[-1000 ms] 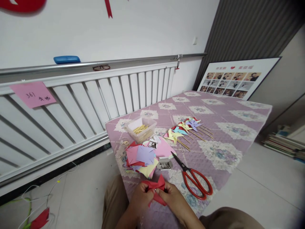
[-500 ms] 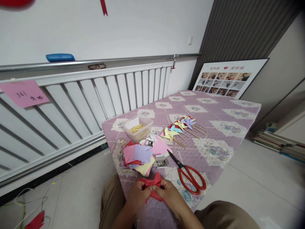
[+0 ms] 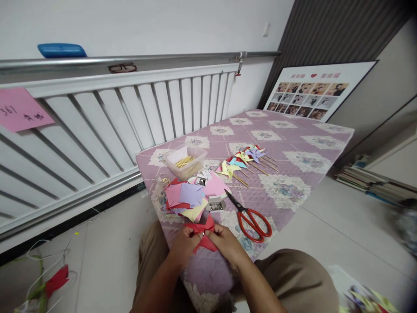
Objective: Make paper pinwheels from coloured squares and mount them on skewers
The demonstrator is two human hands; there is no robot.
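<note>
Both my hands pinch a folded red paper piece (image 3: 202,229) over the near end of a purple quilted surface (image 3: 293,143). My left hand (image 3: 182,246) grips its left side and my right hand (image 3: 224,244) grips its right side, fingertips meeting at the middle. Just beyond lies a pile of coloured paper squares (image 3: 186,198). Red-handled scissors (image 3: 250,217) lie shut to the right of my hands. A small open box of pins (image 3: 215,205) sits between the pile and the scissors.
A clear tub of wooden sticks (image 3: 186,162) stands behind the pile. Several finished paper pinwheels on sticks (image 3: 243,161) lie in a row further back. A white slatted rail (image 3: 130,113) runs along the left. A photo board (image 3: 312,93) leans at the back; books (image 3: 371,184) lie right.
The view has tilted down and shifted, so everything sits higher and my knees show more. My hands still hold the red paper, drawn slightly closer to me.
</note>
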